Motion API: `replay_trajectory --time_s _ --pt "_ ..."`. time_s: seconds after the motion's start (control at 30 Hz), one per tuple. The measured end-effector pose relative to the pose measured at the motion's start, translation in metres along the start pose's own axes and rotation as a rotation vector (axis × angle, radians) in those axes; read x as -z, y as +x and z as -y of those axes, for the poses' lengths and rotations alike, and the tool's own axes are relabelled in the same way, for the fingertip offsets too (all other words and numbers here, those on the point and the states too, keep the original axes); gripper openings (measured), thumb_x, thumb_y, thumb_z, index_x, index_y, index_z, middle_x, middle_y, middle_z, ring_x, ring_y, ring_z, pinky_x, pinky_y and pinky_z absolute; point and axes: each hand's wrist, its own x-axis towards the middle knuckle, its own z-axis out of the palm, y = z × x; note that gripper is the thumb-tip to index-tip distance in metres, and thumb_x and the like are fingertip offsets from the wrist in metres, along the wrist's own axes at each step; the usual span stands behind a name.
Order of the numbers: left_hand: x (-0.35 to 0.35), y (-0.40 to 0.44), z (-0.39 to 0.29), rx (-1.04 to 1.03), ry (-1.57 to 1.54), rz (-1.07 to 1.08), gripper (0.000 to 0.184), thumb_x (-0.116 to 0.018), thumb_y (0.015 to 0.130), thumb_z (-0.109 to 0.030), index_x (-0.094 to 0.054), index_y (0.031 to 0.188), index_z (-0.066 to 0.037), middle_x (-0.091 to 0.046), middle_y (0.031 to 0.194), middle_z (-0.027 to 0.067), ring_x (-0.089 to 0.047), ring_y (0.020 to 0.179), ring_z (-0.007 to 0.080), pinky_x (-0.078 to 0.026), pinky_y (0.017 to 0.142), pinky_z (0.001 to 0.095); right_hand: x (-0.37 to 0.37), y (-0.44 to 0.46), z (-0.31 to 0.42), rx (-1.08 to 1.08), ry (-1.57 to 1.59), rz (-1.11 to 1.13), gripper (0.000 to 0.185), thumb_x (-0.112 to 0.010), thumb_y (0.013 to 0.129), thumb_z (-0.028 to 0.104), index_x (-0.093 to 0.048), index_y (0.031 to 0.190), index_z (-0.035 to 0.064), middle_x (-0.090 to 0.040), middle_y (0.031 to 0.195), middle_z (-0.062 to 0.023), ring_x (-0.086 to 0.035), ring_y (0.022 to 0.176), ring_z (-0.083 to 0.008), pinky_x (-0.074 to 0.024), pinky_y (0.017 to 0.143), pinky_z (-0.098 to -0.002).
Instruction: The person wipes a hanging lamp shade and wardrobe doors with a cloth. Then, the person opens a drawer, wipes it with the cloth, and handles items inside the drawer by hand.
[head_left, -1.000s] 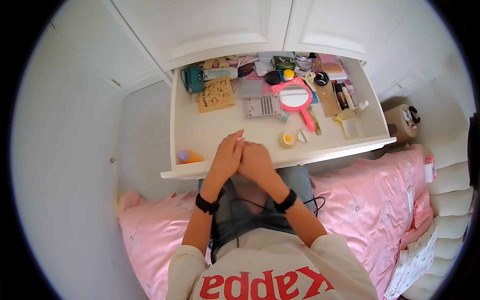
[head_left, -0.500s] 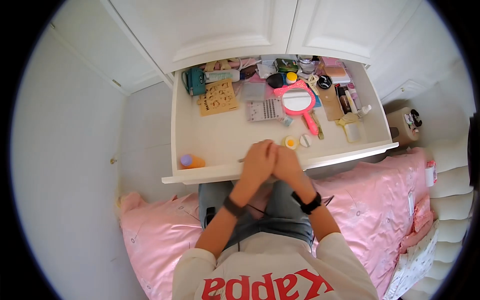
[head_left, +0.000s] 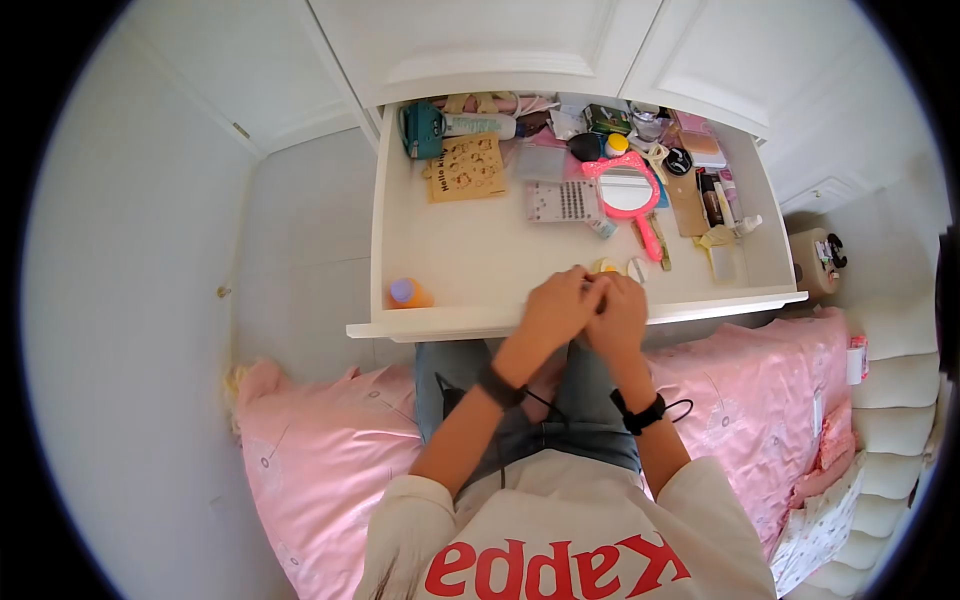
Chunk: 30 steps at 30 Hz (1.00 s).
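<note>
Drawer [head_left: 440, 322], one, pulled open: rear contents crowded, front ones loose; how much is done or left cannot be told. Hands, two: left hand [head_left: 553, 308] and right hand [head_left: 622, 312], together over the front edge, fingers curled and touching; whether they grip anything cannot be told. Just beyond, inside: one yellow round container [head_left: 606, 265], partly hidden; one whitish disc [head_left: 637, 269]. Also: one pink-framed hand mirror [head_left: 628, 188]; one Hello Kitty sheet [head_left: 467, 168]; one orange bottle [head_left: 421, 297], lilac-capped, lying front left.
</note>
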Motion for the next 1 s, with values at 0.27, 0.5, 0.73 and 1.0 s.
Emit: replay_trajectory --time_s 0.27,0.5,0.73,1.0 --pt "0.143 -0.097 0.051 0.157 0.24 -0.159 0.029 -0.044 0.088 -0.019 -0.049 0.108 0.001 -0.057 0.097 0.0237 -0.054 0.091 0.0384 -0.043 0.078 0.041 -0.074 0.001 0.142 0.281 0.351 0.126 0.022 -0.058 0.068 0.016 -0.058 0.087 0.0049 -0.056 0.083 -0.009 -0.054 0.079 -0.0268 -0.0409 0.08 -0.0369" --pt "0.119 -0.088 0.06 -0.012 0.313 -0.186 0.032 -0.045 0.087 -0.017 -0.046 0.11 0.006 -0.052 0.106 0.0242 -0.048 0.102 0.0387 -0.038 0.088 0.0405 -0.064 0.002 0.115 0.248 0.432 0.291 0.029 -0.059 0.067 0.016 -0.057 0.093 0.0043 -0.055 0.082 -0.0098 -0.054 0.08 -0.0273 -0.0425 0.076 -0.0369" --pt "0.045 -0.055 0.023 -0.157 0.291 -0.115 0.045 -0.05 0.085 -0.022 -0.041 0.116 0.009 -0.05 0.112 0.0246 -0.047 0.105 0.0388 -0.038 0.091 0.0407 -0.01 0.002 0.039 0.221 0.306 0.256 0.034 -0.061 0.068 0.019 -0.057 0.097 0.0024 -0.057 0.087 -0.0113 -0.054 0.083 -0.0289 -0.0421 0.076 -0.0374" --pt "-0.032 -0.011 -0.022 -0.249 0.182 -0.028 0.049 -0.054 0.082 -0.027 -0.042 0.117 0.006 -0.051 0.11 0.0236 -0.048 0.104 0.0371 -0.039 0.089 0.0407 0.042 -0.002 -0.037 0.114 0.124 0.123 0.031 -0.063 0.069 0.016 -0.057 0.096 0.0031 -0.058 0.09 -0.0111 -0.053 0.085 -0.0306 -0.0401 0.077 -0.0375"
